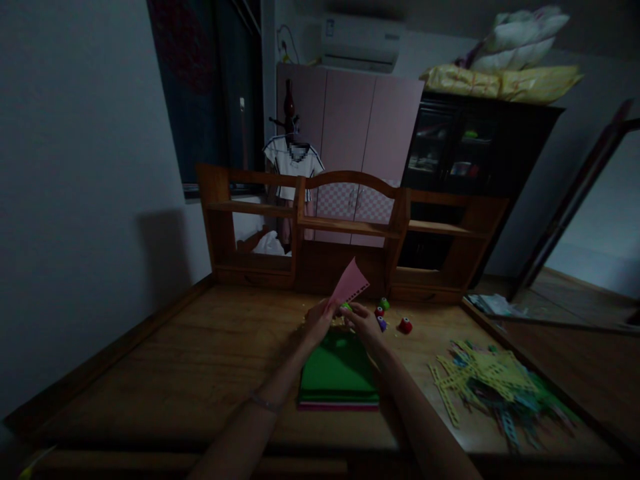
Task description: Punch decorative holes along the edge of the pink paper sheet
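My left hand (319, 320) is closed on a pink sheet of paper (350, 281) that bends upward. A row of punched holes runs along the sheet's lower right edge. My right hand (365, 323) has its fingers closed around a small green craft punch (346, 307), held at that edge and partly hidden by the fingers. Below both hands lies a stack of green sheets (340, 370) with pink edges showing underneath. Right of my right hand stand a purple punch (381, 324), a red punch (379, 311), a green punch (385, 303) and another red punch (405, 325).
A tangled pile of punched paper strips (500, 377) covers the right side of the wooden table (200, 360). Small paper bits lie near the punches. A wooden shelf unit (350, 230) borders the back; a raised wooden edge runs along the right.
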`<state>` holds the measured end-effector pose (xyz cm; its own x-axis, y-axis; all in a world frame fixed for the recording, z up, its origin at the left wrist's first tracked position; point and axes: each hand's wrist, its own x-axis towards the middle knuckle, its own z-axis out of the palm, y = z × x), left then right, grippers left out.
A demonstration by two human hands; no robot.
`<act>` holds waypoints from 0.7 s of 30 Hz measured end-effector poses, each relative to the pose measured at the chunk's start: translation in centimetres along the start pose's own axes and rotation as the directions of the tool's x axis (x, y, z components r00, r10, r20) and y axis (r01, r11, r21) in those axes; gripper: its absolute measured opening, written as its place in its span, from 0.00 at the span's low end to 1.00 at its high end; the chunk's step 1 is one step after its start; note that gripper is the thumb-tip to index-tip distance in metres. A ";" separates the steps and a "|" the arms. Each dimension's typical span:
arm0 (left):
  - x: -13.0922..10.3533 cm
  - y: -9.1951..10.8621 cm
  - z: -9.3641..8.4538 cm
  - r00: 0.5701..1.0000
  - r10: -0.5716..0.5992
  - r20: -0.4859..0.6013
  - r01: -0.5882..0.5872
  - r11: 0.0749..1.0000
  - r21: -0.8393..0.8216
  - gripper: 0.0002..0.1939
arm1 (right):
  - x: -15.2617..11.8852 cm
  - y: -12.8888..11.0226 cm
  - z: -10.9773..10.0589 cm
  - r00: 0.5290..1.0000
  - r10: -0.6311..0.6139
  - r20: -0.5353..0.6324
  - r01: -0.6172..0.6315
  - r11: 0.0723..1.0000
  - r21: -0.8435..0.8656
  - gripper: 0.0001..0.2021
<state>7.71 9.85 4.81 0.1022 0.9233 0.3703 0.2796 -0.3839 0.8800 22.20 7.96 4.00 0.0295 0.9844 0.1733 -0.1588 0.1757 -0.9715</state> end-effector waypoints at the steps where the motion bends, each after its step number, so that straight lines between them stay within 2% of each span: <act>1: 0.0 0.0 0.0 1.000 0.027 0.009 -0.027 1.000 0.008 0.24 | 0.0 0.0 0.0 1.000 0.000 -0.007 0.000 1.000 -0.011 0.22; 6: 0.1 -0.4 -0.1 0.986 0.152 0.060 -0.156 0.986 0.061 0.21 | 0.1 -0.1 -0.2 1.000 -0.025 0.003 0.025 1.000 -0.018 0.21; 10: 0.1 -0.8 0.1 0.978 0.193 0.075 -0.196 0.980 0.033 0.16 | 0.2 0.0 -0.2 1.000 -0.024 0.004 0.024 1.000 0.020 0.21; 13: 0.0 -0.6 0.1 0.984 0.171 0.058 -0.170 0.985 -0.020 0.17 | 0.1 0.0 -0.1 1.000 -0.006 -0.024 0.006 1.000 0.000 0.21; 16: -0.3 0.0 0.0 0.991 0.102 0.086 -0.096 0.993 -0.072 0.18 | -0.2 -0.3 0.2 0.999 -0.038 -0.014 0.038 0.999 -0.026 0.20; 21: -0.4 0.6 -0.2 0.999 0.004 0.034 -0.003 1.000 -0.030 0.22 | -0.8 -1.3 0.4 0.999 -0.047 -0.013 0.046 0.997 -0.063 0.18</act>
<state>7.65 9.28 5.31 0.1358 0.9217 0.3633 0.2505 -0.3868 0.8875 22.02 6.97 5.24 0.0499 0.9750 0.2167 -0.0952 0.2207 -0.9707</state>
